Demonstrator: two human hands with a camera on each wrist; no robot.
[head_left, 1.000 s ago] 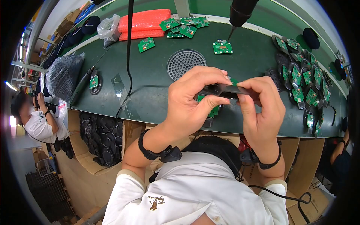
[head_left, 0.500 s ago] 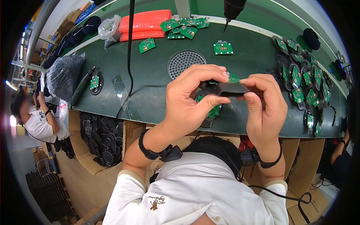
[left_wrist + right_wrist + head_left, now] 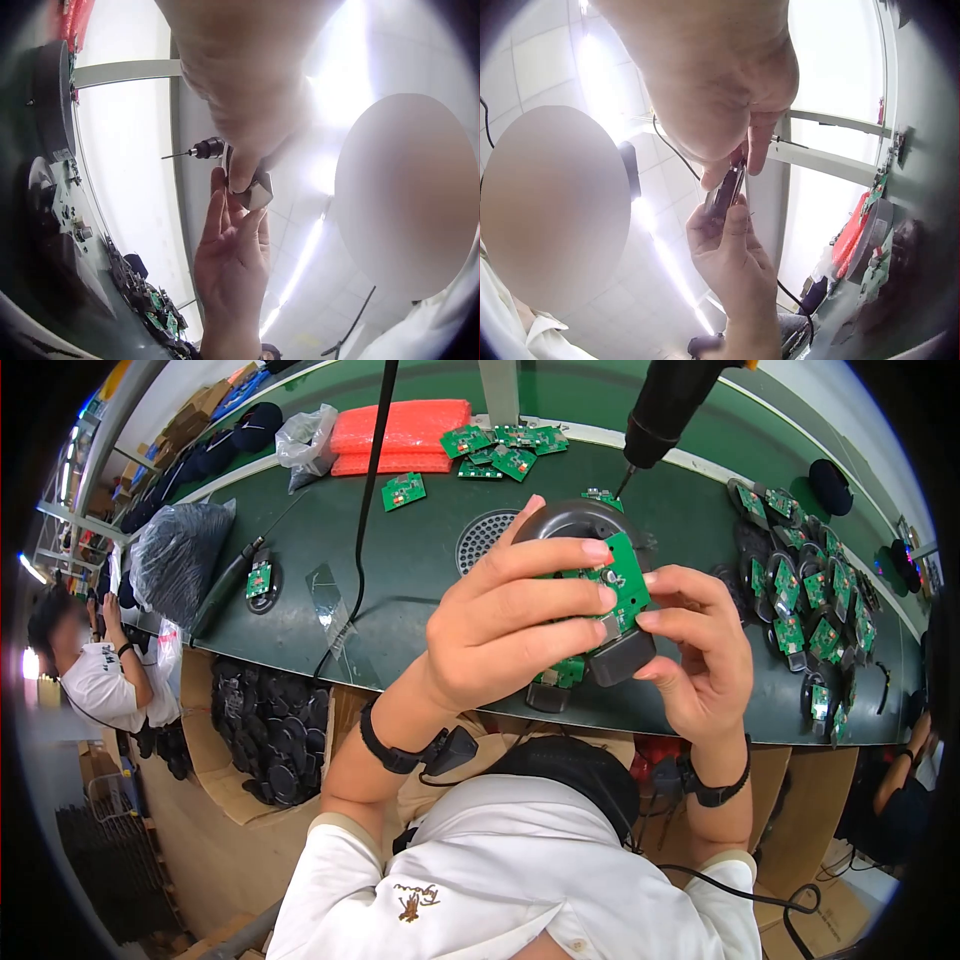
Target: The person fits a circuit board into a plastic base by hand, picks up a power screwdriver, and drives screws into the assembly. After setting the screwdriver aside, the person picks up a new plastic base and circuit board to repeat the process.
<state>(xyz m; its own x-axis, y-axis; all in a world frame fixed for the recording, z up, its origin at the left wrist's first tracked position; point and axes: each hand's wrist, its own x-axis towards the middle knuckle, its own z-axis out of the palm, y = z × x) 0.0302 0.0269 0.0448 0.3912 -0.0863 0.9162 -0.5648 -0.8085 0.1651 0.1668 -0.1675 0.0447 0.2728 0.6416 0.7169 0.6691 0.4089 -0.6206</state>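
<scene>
A black rounded plastic housing with a green circuit board in it is held up over the bench. My left hand grips the housing, its fingers lying across the board. At the other side, my right hand pinches the housing's narrow block end, fingertips at the board's edge. In the right wrist view the housing is seen nearly edge-on between both hands. Below the hands, a second housing with a board is partly hidden.
A black electric screwdriver hangs point-down at the back, above a loose board. Behind the left hand is a round perforated disc. Boards in housings pile up at the right; loose boards and red bubble wrap lie at the back.
The housing has turned from nearly edge-on to showing its board side. My left fingers have spread across the board, and the right hand's grip has moved to the block end.
</scene>
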